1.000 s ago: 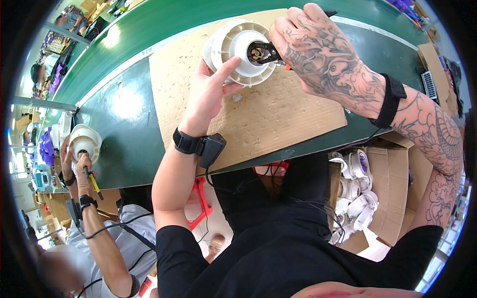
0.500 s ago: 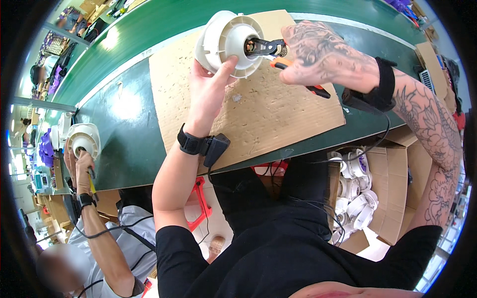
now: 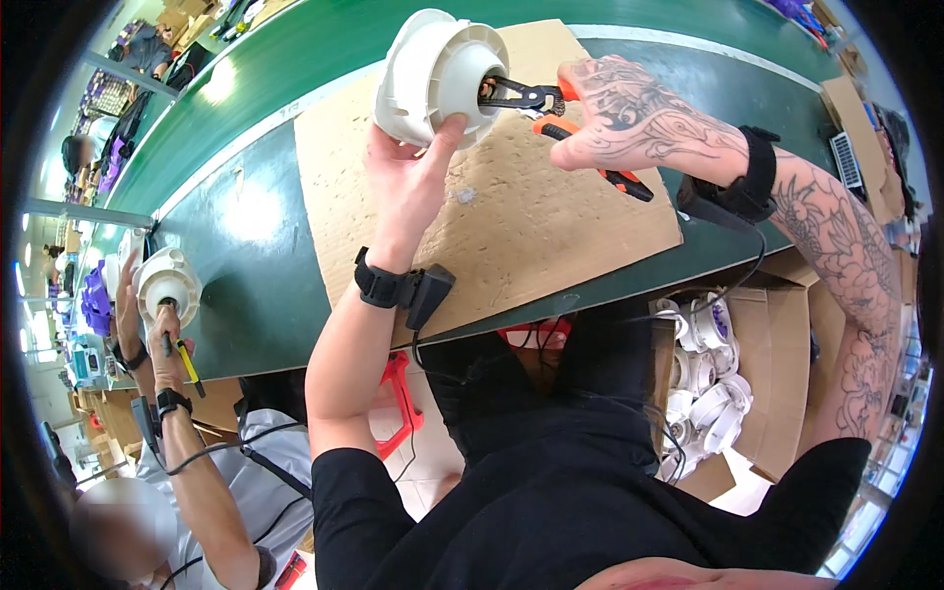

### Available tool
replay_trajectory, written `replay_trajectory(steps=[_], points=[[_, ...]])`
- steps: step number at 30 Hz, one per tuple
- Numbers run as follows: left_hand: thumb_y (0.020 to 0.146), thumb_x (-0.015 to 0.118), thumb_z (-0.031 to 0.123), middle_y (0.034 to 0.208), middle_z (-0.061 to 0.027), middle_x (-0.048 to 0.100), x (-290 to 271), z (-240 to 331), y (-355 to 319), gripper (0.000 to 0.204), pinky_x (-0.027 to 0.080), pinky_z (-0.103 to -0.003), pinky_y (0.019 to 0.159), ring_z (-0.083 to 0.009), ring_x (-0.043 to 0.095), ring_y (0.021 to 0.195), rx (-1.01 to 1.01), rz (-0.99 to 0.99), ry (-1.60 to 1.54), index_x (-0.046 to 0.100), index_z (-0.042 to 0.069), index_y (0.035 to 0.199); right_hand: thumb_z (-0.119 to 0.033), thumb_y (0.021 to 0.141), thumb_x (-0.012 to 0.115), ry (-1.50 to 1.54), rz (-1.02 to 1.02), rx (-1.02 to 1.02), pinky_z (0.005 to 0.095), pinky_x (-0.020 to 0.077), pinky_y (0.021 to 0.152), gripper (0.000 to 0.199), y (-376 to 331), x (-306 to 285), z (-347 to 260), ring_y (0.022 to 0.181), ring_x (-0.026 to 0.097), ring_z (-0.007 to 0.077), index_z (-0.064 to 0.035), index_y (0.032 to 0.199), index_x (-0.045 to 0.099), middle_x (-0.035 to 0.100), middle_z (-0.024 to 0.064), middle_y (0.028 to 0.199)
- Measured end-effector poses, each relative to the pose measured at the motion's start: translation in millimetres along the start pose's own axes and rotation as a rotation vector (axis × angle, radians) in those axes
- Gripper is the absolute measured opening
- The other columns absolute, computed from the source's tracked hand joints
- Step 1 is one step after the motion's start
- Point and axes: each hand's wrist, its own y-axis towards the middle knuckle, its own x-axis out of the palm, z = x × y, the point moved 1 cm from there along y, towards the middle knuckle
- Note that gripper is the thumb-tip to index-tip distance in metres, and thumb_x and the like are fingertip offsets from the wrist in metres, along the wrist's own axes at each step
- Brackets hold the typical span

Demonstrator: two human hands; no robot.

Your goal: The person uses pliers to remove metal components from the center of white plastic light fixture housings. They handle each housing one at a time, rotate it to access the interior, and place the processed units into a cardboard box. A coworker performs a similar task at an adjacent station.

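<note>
So there's a big green desk (image 3: 261, 315) with a flat cardboard sheet (image 3: 565, 221) on it, and an open cardboard box (image 3: 772, 379) of white plastic parts (image 3: 710, 408) below the desk's near edge, off to the right. The white round housing (image 3: 433, 84) is held over the sheet's upper left, opening facing right. Left hand (image 3: 413, 177) has its fingers gripping that, thumb on the near side. Right hand (image 3: 629, 113) has its fingers around the orange-and-black pliers (image 3: 531, 96), nose in the opening.
</note>
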Motion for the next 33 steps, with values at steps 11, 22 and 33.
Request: replay_trajectory(steps=[11,22,33], points=[[0.083,0.082,0.017,0.121,-0.0139,0.064,-2.9,-0.4,0.9,0.064,0.057,-0.032,0.086,-0.0207,0.067,0.107,-0.065,0.000,0.072,0.050,-0.003,0.134,-0.035,0.067,0.070,0.616,-0.128,0.060,0.0321,0.0406,0.049,0.033,5.1,34.1,18.9,0.058,0.054,0.0195,-0.0043,0.073,0.059,0.054,0.0050,0.068],[0.085,0.082,0.017,0.119,-0.0129,0.065,-6.6,-1.8,3.5,0.059,0.056,-0.030,0.084,-0.0188,0.067,0.102,-0.139,0.012,0.204,0.052,-0.003,0.132,-0.038,0.067,0.069,1.042,-0.267,0.085,0.0340,0.0391,0.053,0.036,0.3,43.3,23.7,0.061,0.052,0.0203,-0.0040,0.077,0.061,0.048,0.0030,0.068],[0.083,0.082,0.014,0.119,-0.0130,0.066,-5.9,-5.6,4.4,0.060,0.056,-0.031,0.087,-0.0191,0.066,0.104,-0.139,0.000,0.187,0.051,-0.001,0.133,-0.026,0.073,0.064,1.207,-0.485,0.233,0.0264,0.0407,0.055,0.039,1.1,50.7,35.4,0.067,0.053,0.0125,-0.0019,0.103,0.055,0.056,0.0044,0.077]])
